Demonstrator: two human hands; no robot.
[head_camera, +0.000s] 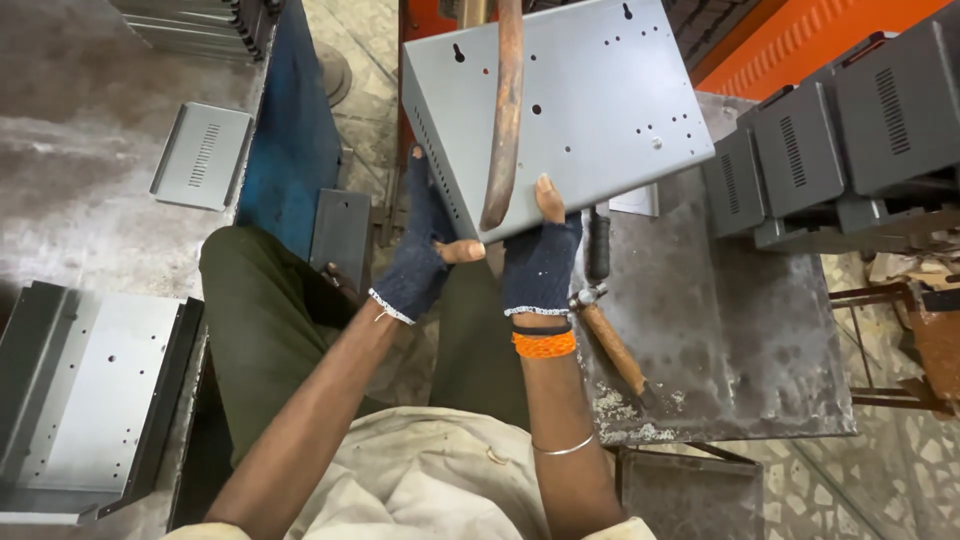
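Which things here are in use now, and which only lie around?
In use: grey metal box, left hand, right hand, rusty curved bar.
Lying around: hammer, dark boxes, flat panel, open tray.

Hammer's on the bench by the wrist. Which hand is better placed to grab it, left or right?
Right, probably. The right hand grips the grey perforated sheet-metal box at its near edge, directly above the wooden-handled hammer on the worn steel bench. The left hand holds the box's side, farther away.
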